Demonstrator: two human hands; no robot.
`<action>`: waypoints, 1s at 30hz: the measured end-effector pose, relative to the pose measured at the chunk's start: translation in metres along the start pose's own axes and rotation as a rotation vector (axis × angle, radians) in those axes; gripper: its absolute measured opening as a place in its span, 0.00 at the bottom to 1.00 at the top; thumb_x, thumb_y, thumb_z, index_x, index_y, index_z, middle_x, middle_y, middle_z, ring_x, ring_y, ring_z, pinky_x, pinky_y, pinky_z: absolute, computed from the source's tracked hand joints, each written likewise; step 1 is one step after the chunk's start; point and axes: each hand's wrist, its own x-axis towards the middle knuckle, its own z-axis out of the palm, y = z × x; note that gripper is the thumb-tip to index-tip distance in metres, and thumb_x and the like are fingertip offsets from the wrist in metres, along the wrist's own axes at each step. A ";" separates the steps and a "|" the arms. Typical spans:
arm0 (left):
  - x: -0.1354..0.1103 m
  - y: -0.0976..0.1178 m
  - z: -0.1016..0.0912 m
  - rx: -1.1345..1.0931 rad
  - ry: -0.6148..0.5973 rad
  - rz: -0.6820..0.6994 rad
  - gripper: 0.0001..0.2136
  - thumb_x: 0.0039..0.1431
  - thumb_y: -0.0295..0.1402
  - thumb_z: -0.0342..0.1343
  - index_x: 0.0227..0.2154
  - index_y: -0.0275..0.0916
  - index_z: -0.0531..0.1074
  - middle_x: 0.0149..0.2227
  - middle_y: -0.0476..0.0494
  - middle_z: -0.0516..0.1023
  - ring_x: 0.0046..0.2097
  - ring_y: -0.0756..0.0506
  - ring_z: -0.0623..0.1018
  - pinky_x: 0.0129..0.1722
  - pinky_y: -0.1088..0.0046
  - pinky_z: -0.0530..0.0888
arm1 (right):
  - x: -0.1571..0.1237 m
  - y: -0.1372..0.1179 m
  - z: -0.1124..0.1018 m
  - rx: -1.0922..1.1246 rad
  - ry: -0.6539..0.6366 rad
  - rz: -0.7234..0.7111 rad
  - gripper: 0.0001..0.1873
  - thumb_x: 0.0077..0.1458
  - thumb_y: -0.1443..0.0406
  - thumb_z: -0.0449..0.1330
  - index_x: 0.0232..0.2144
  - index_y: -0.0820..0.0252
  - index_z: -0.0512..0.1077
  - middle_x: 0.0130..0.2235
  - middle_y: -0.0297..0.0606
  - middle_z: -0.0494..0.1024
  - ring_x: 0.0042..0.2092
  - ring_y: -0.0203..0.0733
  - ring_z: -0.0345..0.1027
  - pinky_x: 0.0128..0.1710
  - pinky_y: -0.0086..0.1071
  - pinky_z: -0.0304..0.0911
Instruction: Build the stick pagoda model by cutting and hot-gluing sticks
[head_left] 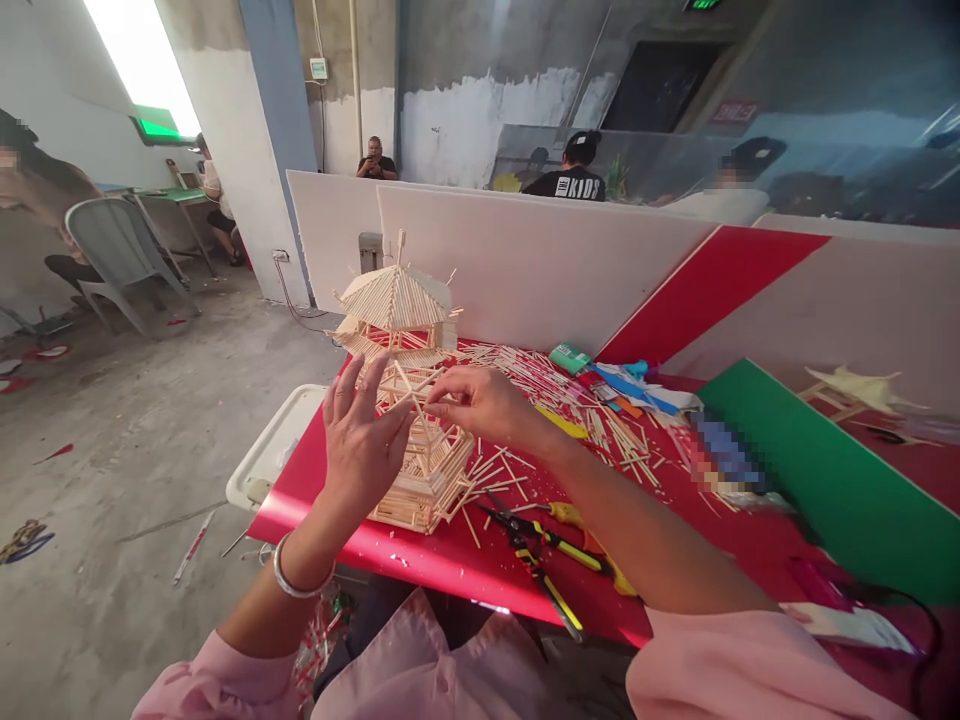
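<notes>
A pagoda model made of thin wooden sticks point(420, 495) stands on the red table in front of me, with a peaked, slatted roof on its tall rear part. My left hand point(360, 435) is at its near side, the thumb and forefinger closed together at a wooden stick point(406, 377), the other fingers raised and spread. From the right, my right hand point(480, 405) pinches at the same slanting sticks, fingertips close to those of the left. Exactly where each fingertip touches is hard to make out.
Many loose sticks point(495, 360) litter the red table point(360, 540). Black-and-yellow pliers point(525, 545) lie near the front edge, beside a yellow-handled tool point(566, 513). A green board point(817, 490) stands on the right, a white partition point(525, 250) behind. Several people sit beyond.
</notes>
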 end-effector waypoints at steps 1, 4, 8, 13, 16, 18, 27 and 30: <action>0.000 0.000 0.001 0.003 -0.001 0.002 0.06 0.58 0.29 0.59 0.37 0.47 0.77 0.65 0.47 0.61 0.66 0.31 0.59 0.57 0.43 0.63 | 0.000 0.001 0.000 0.016 0.002 -0.022 0.06 0.53 0.60 0.63 0.31 0.54 0.80 0.36 0.34 0.79 0.34 0.35 0.69 0.34 0.31 0.61; 0.002 -0.001 0.002 0.010 -0.005 0.012 0.06 0.58 0.30 0.59 0.37 0.46 0.78 0.65 0.45 0.63 0.66 0.31 0.59 0.57 0.44 0.64 | -0.001 0.001 0.000 0.064 0.002 -0.043 0.06 0.53 0.61 0.64 0.32 0.53 0.80 0.37 0.34 0.79 0.38 0.37 0.71 0.38 0.32 0.63; 0.005 -0.003 0.003 -0.014 -0.004 0.025 0.06 0.58 0.30 0.59 0.37 0.47 0.78 0.65 0.47 0.63 0.66 0.32 0.60 0.57 0.45 0.65 | -0.002 0.001 -0.001 0.082 -0.014 -0.018 0.06 0.53 0.60 0.64 0.32 0.52 0.81 0.38 0.35 0.79 0.38 0.38 0.71 0.37 0.33 0.64; 0.004 -0.004 0.005 -0.055 -0.016 -0.005 0.07 0.59 0.30 0.59 0.38 0.48 0.79 0.64 0.47 0.63 0.65 0.33 0.60 0.57 0.45 0.66 | -0.003 0.003 0.000 0.130 -0.008 -0.020 0.06 0.54 0.59 0.64 0.32 0.51 0.81 0.38 0.35 0.79 0.38 0.38 0.72 0.36 0.33 0.65; 0.003 -0.004 0.006 -0.057 -0.004 -0.014 0.06 0.59 0.31 0.60 0.37 0.47 0.79 0.64 0.46 0.65 0.65 0.33 0.61 0.56 0.44 0.66 | -0.003 0.005 0.001 0.150 -0.003 -0.019 0.06 0.53 0.59 0.64 0.32 0.51 0.81 0.38 0.35 0.79 0.38 0.39 0.72 0.37 0.33 0.65; 0.003 -0.005 0.007 -0.066 0.010 -0.009 0.06 0.58 0.31 0.60 0.36 0.47 0.79 0.63 0.46 0.66 0.65 0.33 0.62 0.56 0.44 0.67 | -0.003 0.006 0.001 0.149 -0.003 -0.015 0.06 0.53 0.59 0.64 0.32 0.51 0.81 0.38 0.35 0.79 0.39 0.39 0.72 0.38 0.33 0.66; 0.004 -0.006 0.007 -0.108 0.018 -0.008 0.06 0.58 0.30 0.60 0.36 0.47 0.79 0.63 0.47 0.66 0.65 0.34 0.62 0.56 0.45 0.67 | -0.003 0.008 0.004 0.171 0.003 -0.028 0.06 0.53 0.60 0.64 0.32 0.51 0.81 0.39 0.34 0.79 0.40 0.39 0.73 0.39 0.33 0.66; 0.004 -0.006 0.008 -0.107 0.011 -0.017 0.06 0.58 0.30 0.60 0.35 0.48 0.79 0.63 0.47 0.66 0.65 0.34 0.62 0.56 0.45 0.67 | -0.003 0.008 0.006 0.195 0.029 -0.015 0.05 0.53 0.60 0.65 0.33 0.51 0.81 0.38 0.35 0.80 0.41 0.39 0.73 0.40 0.33 0.67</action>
